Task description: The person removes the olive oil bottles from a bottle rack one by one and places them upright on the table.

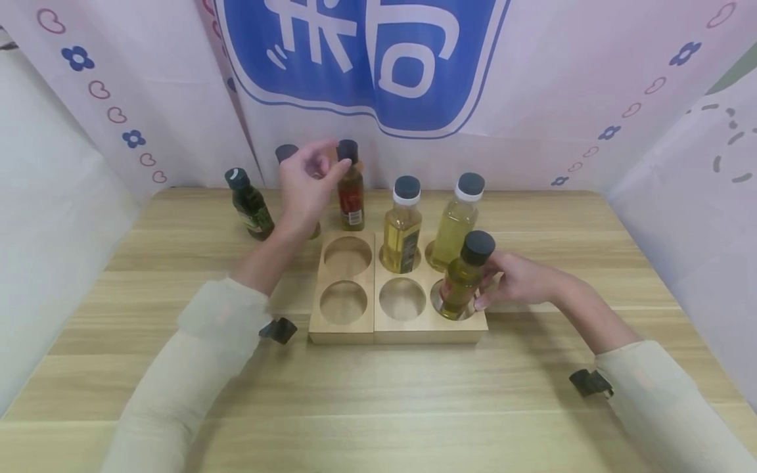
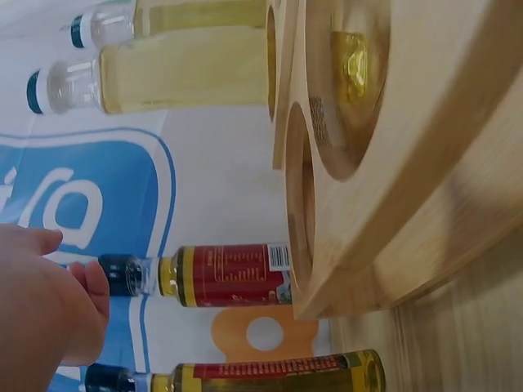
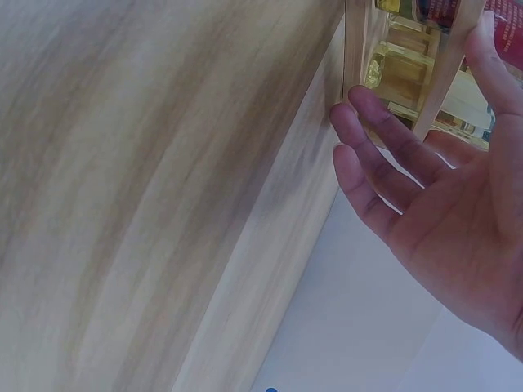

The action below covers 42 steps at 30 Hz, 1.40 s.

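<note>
My left hand [image 1: 310, 184] hovers with loosely bent fingers beside the black cap of a red-labelled oil bottle [image 1: 351, 197] standing behind the wooden holder [image 1: 343, 336]. In the left wrist view, those fingertips lie near that cap; contact is unclear. On the right, my right hand [image 1: 523, 279] is at the side of a black-capped oil bottle [image 1: 458, 289] in the holder's front right hole. The right wrist view shows its fingers [image 3: 392, 147] extended beside the holder, the thumb close to the bottle's red label. Two pale-yellow oil bottles, one left [image 1: 402, 230] and one right [image 1: 454, 226], fill back holes.
A dark green bottle [image 1: 251, 207] stands at the back left. Another dark-capped bottle [image 1: 286, 152] is mostly hidden behind my left hand. The holder has several round holes, three of them without bottles. A printed cloth [image 1: 532, 131] hangs behind the wooden table [image 1: 414, 407].
</note>
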Tool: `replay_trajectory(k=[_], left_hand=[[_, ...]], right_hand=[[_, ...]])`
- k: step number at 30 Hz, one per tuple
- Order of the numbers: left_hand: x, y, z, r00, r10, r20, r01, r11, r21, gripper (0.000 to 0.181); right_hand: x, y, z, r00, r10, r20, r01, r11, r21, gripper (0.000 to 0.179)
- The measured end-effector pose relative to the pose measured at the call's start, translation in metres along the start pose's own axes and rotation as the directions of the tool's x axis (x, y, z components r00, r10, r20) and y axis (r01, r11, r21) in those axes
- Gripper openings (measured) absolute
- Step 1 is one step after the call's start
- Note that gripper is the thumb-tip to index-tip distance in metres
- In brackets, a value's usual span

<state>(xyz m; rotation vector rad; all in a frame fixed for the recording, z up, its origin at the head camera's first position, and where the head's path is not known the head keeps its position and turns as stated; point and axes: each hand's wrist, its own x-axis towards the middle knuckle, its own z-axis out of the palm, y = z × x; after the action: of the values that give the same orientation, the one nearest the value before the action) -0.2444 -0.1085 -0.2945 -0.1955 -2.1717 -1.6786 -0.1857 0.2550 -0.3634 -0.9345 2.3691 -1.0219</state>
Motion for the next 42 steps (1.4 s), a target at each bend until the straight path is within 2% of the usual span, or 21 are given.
replay_trajectory(k=[5, 8, 16, 19, 23, 30, 36, 42], left_hand=[[-0.008, 0.005, 0.005, 0.994, 0.049, 0.098, -0.052, 0.998, 0.030, 0.031], [-0.011, 0.007, 0.008, 0.987, 0.071, 0.141, -0.074, 0.997, 0.013, 0.030], [-0.017, 0.010, 0.013, 0.975, 0.038, 0.221, -0.029, 0.999, -0.043, 0.028], [-0.020, 0.011, 0.014, 0.968, 0.045, 0.247, -0.036, 0.999, -0.041, 0.028], [-0.023, 0.012, 0.015, 0.953, 0.064, 0.297, -0.054, 0.998, -0.043, 0.029], [-0.028, 0.014, 0.018, 0.918, 0.098, 0.383, -0.057, 0.991, -0.118, 0.034], [-0.028, 0.017, 0.021, 0.892, 0.127, 0.434, -0.090, 0.990, -0.105, 0.042], [-0.028, 0.017, 0.024, 0.880, 0.127, 0.457, -0.099, 0.991, -0.087, 0.049]], right_hand=[[0.000, 0.000, 0.000, 1.000, -0.005, -0.003, 0.005, 1.000, -0.004, 0.066], [0.001, 0.000, 0.000, 1.000, -0.009, -0.005, 0.009, 1.000, -0.007, 0.065], [0.001, 0.000, 0.001, 1.000, -0.019, -0.006, 0.019, 1.000, -0.007, 0.064], [0.001, 0.000, 0.001, 1.000, -0.020, -0.006, 0.020, 1.000, -0.005, 0.065], [0.002, 0.001, 0.001, 1.000, -0.026, -0.004, 0.026, 1.000, -0.004, 0.066], [0.002, 0.002, 0.001, 1.000, -0.027, -0.002, 0.027, 1.000, -0.001, 0.066], [0.002, 0.001, 0.001, 1.000, -0.016, -0.004, 0.016, 1.000, 0.005, 0.065], [0.002, 0.001, 0.001, 1.000, -0.011, -0.004, 0.011, 1.000, 0.005, 0.065]])
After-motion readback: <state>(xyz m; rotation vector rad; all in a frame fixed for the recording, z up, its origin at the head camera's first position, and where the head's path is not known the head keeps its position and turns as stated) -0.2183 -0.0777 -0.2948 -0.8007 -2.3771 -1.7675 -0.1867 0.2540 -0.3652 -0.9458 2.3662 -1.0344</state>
